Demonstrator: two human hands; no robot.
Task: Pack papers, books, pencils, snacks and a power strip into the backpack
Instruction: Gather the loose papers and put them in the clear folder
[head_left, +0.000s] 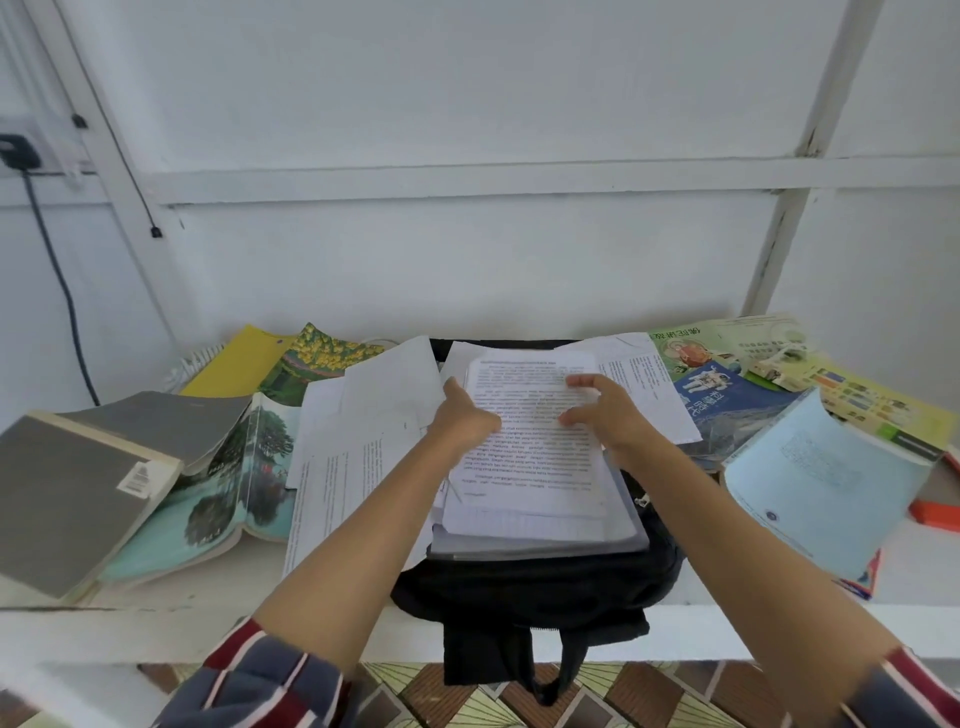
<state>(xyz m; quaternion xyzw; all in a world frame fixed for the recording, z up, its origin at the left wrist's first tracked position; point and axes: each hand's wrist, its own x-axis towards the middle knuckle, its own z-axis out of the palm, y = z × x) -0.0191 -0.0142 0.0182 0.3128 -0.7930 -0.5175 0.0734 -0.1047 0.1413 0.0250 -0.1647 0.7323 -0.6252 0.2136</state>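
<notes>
Head view: a black backpack (524, 587) lies flat on a white table (208, 577), its near end hanging over the near edge.
Papers: a stack of papers (535, 467) rests on the backpack and hides most of its top and any opening.
Left hand (465, 418): at the stack's left edge, thumb on the top sheet, fingers tucked under and out of sight, pinching the sheets.
Right hand (610, 413): fingers apart and lightly bent, tips on the printed top sheet, clasping nothing.
Left of bag: loose sheets (353, 457), a tree-cover book (228, 483) and a grey book (67, 493) overlapping it.
Far left: a yellow folder (239, 358) half covers a white ribbed thing (192, 364), too hidden to identify.
Right of bag: an astronaut book (722, 400) partly under papers, and a pale blue booklet (815, 483).
Right edge: an orange thing (935, 514), cut off by the frame.
</notes>
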